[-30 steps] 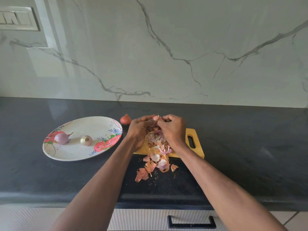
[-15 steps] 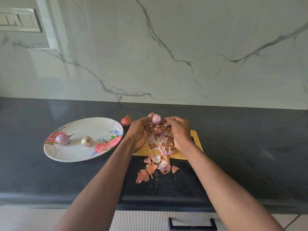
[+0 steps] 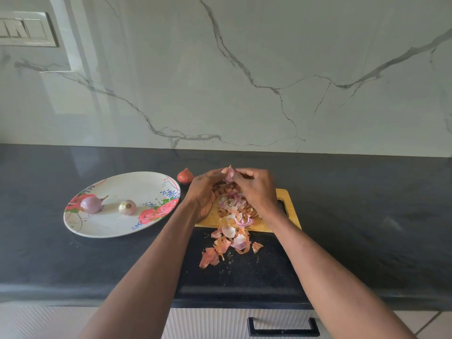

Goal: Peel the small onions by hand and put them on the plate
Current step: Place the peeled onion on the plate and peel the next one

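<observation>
1. Onion (image 3: 229,176) is held up between the two hands over the far end of the board (image 3: 289,211), above the heap of peels (image 3: 236,211).
2. Left hand (image 3: 205,192) pinches the onion from its left side with thumb and fingertips. Right hand (image 3: 256,189) pinches it from the right, the fingers curled at its top.
3. The onion's pointed tip stands up and slightly away from the person, so its long axis is roughly upright. How much skin is left on it I cannot tell.
4. The plate (image 3: 80,230) lies to the left of the hands, with two peeled onions (image 3: 91,204) (image 3: 127,207) on it. The left hand is the nearer one, so I judge that it would make the drop.
5. One unpeeled onion (image 3: 185,176) sits on the counter (image 3: 367,216), between the plate's far rim and the left hand, near both.
6. More peels (image 3: 227,245) are spilled off the board's near edge.
</observation>
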